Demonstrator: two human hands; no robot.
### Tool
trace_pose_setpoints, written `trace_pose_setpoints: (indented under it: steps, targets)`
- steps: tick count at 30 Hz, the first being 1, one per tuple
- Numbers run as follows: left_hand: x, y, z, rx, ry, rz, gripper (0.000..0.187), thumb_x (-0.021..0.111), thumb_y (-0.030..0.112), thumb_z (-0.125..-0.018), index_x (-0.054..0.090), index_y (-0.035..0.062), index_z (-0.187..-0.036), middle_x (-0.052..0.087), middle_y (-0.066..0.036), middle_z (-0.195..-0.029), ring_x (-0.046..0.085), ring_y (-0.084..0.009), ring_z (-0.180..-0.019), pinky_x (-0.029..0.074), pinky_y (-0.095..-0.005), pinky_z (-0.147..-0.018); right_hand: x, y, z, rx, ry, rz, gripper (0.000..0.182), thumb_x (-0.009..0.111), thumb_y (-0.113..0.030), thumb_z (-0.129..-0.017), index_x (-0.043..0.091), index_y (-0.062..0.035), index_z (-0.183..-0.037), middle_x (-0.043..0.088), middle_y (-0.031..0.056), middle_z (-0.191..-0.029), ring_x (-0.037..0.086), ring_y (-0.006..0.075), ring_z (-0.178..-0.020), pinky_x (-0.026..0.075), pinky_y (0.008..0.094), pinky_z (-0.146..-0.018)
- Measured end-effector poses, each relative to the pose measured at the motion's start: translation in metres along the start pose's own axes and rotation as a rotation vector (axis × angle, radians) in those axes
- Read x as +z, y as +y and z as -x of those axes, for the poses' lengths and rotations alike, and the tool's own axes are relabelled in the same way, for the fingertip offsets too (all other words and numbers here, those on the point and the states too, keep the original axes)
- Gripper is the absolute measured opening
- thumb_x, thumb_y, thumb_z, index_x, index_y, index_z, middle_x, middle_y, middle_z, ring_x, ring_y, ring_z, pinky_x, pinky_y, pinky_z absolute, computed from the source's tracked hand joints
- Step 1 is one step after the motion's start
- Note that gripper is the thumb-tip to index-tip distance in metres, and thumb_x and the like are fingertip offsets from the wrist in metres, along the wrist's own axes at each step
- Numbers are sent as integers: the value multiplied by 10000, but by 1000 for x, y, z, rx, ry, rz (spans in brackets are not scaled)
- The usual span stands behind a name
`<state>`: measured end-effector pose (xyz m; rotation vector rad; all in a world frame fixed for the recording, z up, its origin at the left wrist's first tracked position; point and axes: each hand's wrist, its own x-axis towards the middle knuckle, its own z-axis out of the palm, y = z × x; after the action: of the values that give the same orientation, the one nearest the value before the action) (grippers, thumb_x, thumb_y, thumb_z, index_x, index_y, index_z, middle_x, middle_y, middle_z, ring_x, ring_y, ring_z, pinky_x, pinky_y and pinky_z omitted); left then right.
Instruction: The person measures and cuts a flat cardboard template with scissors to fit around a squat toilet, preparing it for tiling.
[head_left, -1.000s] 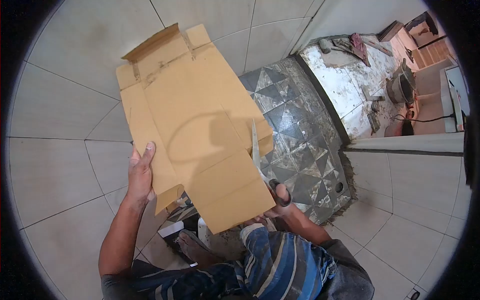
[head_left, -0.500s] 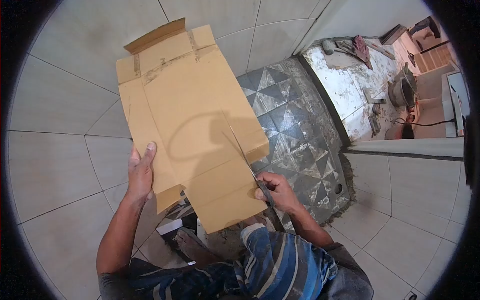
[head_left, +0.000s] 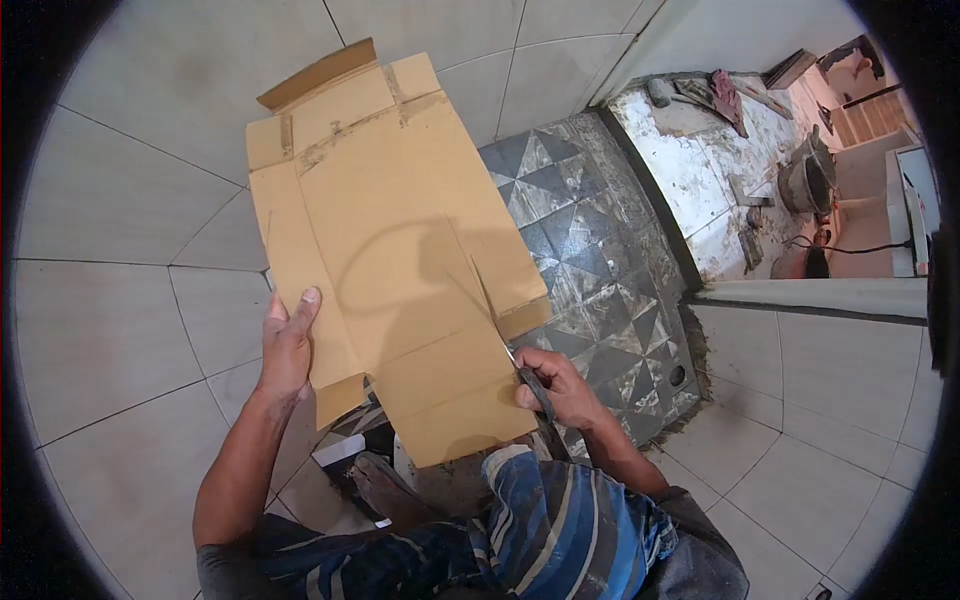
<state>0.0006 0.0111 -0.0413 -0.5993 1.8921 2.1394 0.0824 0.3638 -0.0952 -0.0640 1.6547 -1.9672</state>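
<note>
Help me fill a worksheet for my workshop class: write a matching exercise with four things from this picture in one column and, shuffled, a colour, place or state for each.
Column one
1. Cardboard sheet
2. Scissors
3. Bucket
4. Left hand

Column two
A. At the upper right, beyond the patterned floor tiles
B. Gripping an edge, thumb on top
C. Tan, with fold creases
D. Black-handled, held in the right hand

Right pairs: 1-C, 2-D, 3-A, 4-B
</note>
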Motion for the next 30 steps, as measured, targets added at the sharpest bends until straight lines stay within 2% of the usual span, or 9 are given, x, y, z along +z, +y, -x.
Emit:
trace_pose_setpoints:
  steps: [5, 8, 11, 13, 16, 20, 22, 25, 30]
  targets:
    - [0, 10, -6, -35, -64, 2, 552, 594, 264, -1035, 358, 43, -1482, 560, -151, -1386, 616, -248, -1210, 553, -399, -981, -11, -8, -5, -44, -135, -22, 469, 775, -435, -861, 655, -25, -1055, 572, -15, -915, 515, 84, -848, 424, 274, -737]
    - [0, 1, -6, -55, -92, 78, 561, 591, 269, -1037, 347, 47, -1492, 557, -150, -1392, 616, -250, -1215, 562, -401, -970, -19, 16, -5, 22, -169, -244, 595, 788, -481, -798, 651, 35, -1060, 605, -20, -865, 548, 93, -765, 414, 267, -661]
    - [-1, 3, -6, -85, -103, 90, 584, 600, 287, -1033, 340, 46, -1496, 554, -152, -1394, 614, -249, -1221, 565, -401, -968, -26, 31, -5, 68, -343, -379, 570, 786, -370, -767, 642, 54, -1121, 651, 2, -940, 594, 101, -845, 452, 255, -720]
    - [0, 6, -4, -92, -103, 85, 592, 606, 292, -1030, 338, 44, -1496, 553, -153, -1394, 616, -248, -1218, 566, -400, -968, -25, 35, -3, 164, -348, -377, 662, 787, -183, -745, 568, 25, -1335, 650, 31, -1140, 597, 135, -1003, 473, 284, -861]
    - [-4, 7, -6, -101, -108, 64, 602, 615, 292, -1025, 337, 41, -1496, 554, -153, -1392, 620, -247, -1213, 567, -399, -967, -17, 19, -12, 96, -423, -212, 665, 740, -91, -721, 547, 5, -1350, 650, 24, -1137, 612, 142, -1003, 484, 274, -866]
    - [-11, 4, -12, -91, -152, 36, 610, 626, 282, -1018, 337, 39, -1498, 558, -149, -1384, 621, -248, -1212, 567, -391, -968, -17, 37, -14, 99, -467, -3, 624, 729, -62, -697, 577, -32, -1301, 644, 16, -1073, 603, 134, -966, 492, 286, -810]
    - [-10, 2, -10, -113, -127, 47, 596, 626, 267, -1021, 349, 37, -1496, 562, -146, -1381, 617, -241, -1213, 558, -387, -974, -16, 43, -9, 38, -360, 92, 503, 754, -60, -696, 618, -65, -1181, 624, 19, -997, 578, 104, -910, 479, 287, -720]
    - [-4, -1, -11, -111, -87, 60, 576, 623, 251, -1025, 362, 35, -1492, 567, -143, -1376, 612, -235, -1216, 546, -385, -983, -28, 46, -7, 66, -261, 172, 417, 829, -122, -768, 618, -33, -1117, 623, -20, -998, 549, 66, -923, 461, 272, -799]
    - [-3, -7, -15, -96, -31, 55, 552, 607, 241, -1034, 362, 36, -1485, 566, -143, -1376, 608, -233, -1218, 542, -387, -987, -10, 60, -14, -11, -67, 191, 334, 812, -159, -822, 613, -33, -1060, 611, -28, -969, 539, 59, -909, 453, 266, -794]
